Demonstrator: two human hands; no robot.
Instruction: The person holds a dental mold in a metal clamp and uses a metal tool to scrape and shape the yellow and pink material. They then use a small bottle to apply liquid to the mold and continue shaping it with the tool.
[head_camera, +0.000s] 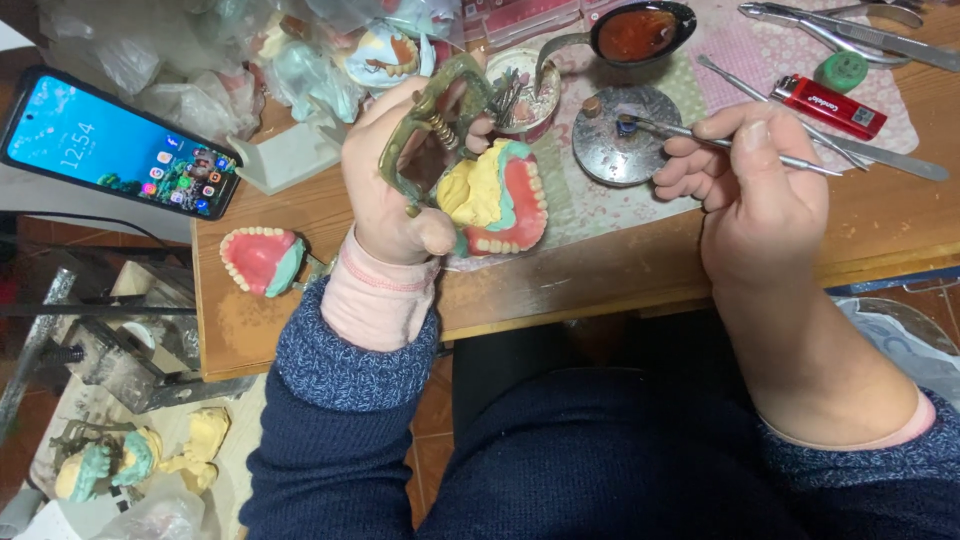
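My left hand (395, 170) grips a green-bronze metal hinge frame (440, 115) that carries a yellow and teal plaster model with a pink wax denture and white teeth (500, 200), held above the wooden bench. My right hand (745, 175) holds a thin metal carving tool (700, 138) like a pen. The tool's tip rests on a round metal disc (615, 150) to the right of the model. The two hands are apart.
A second pink denture on a teal base (258, 260) lies at the bench's left edge. A smartphone (120, 140) lies far left. A spoon of dark wax (635, 32), a red lighter (828, 105), pliers (830, 25) and bagged models (300, 60) crowd the back.
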